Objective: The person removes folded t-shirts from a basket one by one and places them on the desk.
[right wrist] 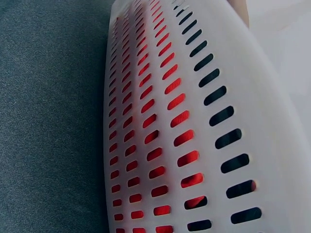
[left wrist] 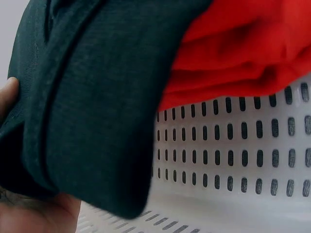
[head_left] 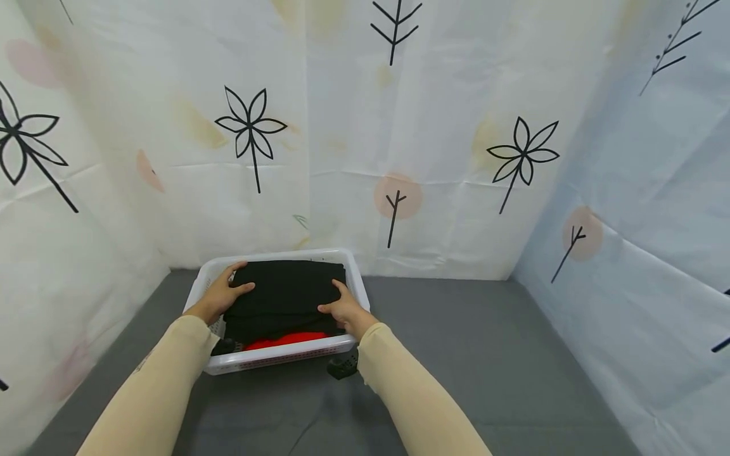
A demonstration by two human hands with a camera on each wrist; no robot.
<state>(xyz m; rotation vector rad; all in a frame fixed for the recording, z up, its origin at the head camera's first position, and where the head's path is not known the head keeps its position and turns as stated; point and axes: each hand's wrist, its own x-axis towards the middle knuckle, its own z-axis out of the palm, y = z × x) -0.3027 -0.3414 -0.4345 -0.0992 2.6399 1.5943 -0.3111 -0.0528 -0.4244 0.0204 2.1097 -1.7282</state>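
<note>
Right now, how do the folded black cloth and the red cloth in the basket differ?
The folded black cloth is on top; the red cloth shows beneath its near edge. From the head view, the black cloth shows broadly, the red cloth as a narrow strip. The left hand and right hand hold the black cloth; neither visibly touches the red cloth. Both are in the white slotted basket.

The basket looks smooth plastic; the black bundle, matt cloth.
</note>
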